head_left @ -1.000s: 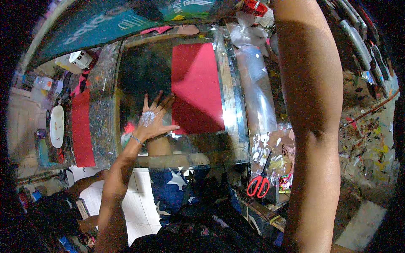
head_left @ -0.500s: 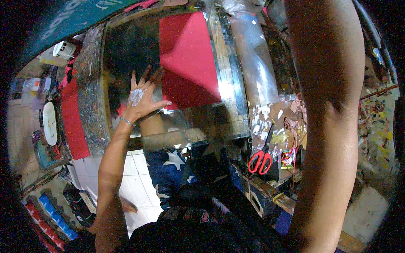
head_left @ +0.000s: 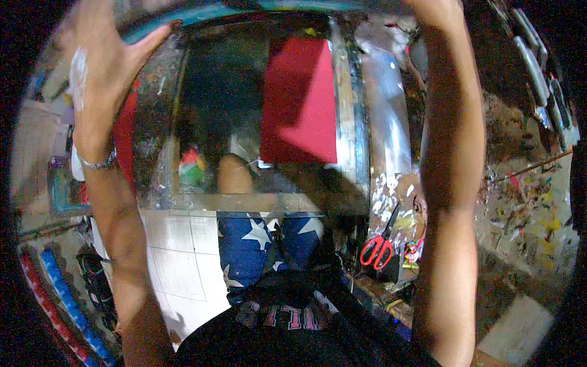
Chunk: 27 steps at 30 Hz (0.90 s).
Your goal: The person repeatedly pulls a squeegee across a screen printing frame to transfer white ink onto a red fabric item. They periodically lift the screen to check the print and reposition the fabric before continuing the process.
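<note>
My left hand [head_left: 101, 67] is raised at the upper left, its thumb stretched wide from the palm and a white smear on its back. The thumb tip overlaps the edge of a teal panel [head_left: 208, 11] along the top; I cannot tell if they touch. The left fingers are blurred and partly cut off. My right hand [head_left: 437, 12] reaches the top edge near the panel's right end, its fingers out of view. Between my arms, a red sheet [head_left: 299, 104] lies on a see-through glass pane [head_left: 214, 92] in a worn frame.
Scissors with red handles [head_left: 376, 252] lie right of the pane, near a paint-spattered board. Clear plastic film [head_left: 385, 110] runs along that side. Another red strip [head_left: 126, 140] is at the left. My legs in star-patterned blue cloth [head_left: 244, 244] are below the pane.
My left hand has left the pane beside the red sheet and risen to the upper left. My right arm has shifted, bringing its hand partly into view. The teal panel shows differently along the top.
</note>
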### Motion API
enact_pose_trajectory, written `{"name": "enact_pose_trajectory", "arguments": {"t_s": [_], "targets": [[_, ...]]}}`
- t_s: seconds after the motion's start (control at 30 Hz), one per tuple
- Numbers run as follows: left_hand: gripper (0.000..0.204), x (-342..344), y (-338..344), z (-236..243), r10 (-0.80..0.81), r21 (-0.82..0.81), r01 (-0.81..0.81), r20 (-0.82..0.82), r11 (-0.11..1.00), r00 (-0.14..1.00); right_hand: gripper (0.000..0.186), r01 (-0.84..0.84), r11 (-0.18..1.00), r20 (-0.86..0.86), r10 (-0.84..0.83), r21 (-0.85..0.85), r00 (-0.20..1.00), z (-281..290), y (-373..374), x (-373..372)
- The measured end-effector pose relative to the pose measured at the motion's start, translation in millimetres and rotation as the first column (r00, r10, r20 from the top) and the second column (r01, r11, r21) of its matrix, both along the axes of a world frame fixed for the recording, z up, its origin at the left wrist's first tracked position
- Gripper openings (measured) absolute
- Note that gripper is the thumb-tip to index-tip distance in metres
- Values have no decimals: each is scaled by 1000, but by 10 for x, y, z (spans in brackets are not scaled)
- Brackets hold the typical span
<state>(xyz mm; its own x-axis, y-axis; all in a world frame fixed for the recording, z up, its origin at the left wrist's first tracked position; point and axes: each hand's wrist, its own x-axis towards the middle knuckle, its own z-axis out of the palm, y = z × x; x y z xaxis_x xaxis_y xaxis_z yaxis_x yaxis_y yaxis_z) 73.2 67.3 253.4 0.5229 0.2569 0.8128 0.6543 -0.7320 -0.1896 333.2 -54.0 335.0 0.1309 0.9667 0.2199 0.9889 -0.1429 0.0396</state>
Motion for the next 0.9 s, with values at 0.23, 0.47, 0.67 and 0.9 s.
{"name": "enact_pose_trajectory", "arguments": {"t_s": [0.23,0.47,0.67,0.9], "targets": [[51,-679,-526,-1563,-469,-639,191,-297,745,832,30,-25,987,-91,40,161,995,-2125,-941,-870],[56,-746,-624,-2356,-468,-761,132,-244,635,849,28,-62,968,-292,-12,-241,956,-2654,-447,-582],[59,-739,-597,-2510,-489,-652,290,-142,700,861,21,-45,953,-299,-50,-301,953,-2451,-365,-547],[59,-762,-581,-2602,-461,-727,200,-177,657,869,16,-30,967,-281,-43,-253,959,-2456,-702,-716]]}}
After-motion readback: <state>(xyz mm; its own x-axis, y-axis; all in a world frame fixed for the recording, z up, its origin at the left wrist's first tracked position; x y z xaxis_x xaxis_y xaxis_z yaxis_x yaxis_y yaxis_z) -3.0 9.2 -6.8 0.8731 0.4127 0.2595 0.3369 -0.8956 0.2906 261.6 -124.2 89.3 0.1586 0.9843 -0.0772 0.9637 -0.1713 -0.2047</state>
